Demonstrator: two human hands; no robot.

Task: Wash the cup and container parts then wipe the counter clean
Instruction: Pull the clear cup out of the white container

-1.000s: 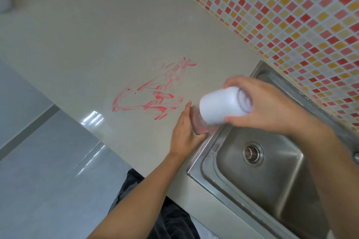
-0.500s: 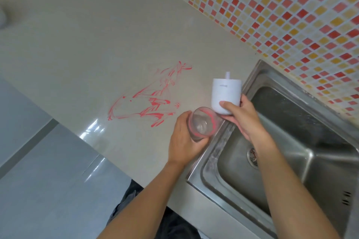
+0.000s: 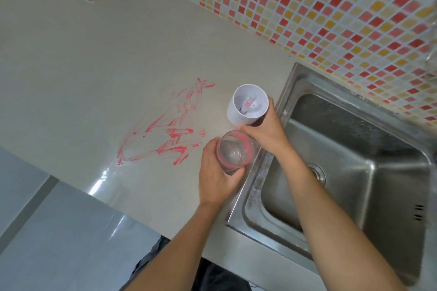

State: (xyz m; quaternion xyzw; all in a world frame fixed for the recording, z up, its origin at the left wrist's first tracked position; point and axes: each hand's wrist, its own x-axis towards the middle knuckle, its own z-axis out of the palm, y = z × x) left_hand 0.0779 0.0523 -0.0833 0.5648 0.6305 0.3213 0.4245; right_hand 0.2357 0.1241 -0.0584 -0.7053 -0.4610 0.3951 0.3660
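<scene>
Two cylinders in hand: clear cup (image 3: pixel 235 152); white container (image 3: pixel 247 107).

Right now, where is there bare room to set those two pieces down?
Bare counter lies between the red smears and the tiled wall; the sink basin is free. Crowded by its rim: left hand grips the cup, right hand the container.

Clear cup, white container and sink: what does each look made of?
Clear cup: see-through with glints, so glass or clear plastic; red smears ring the rim. White container: opaque, matte white, probably plastic. Sink: brushed stainless steel, judging by its grey metallic sheen.
</scene>
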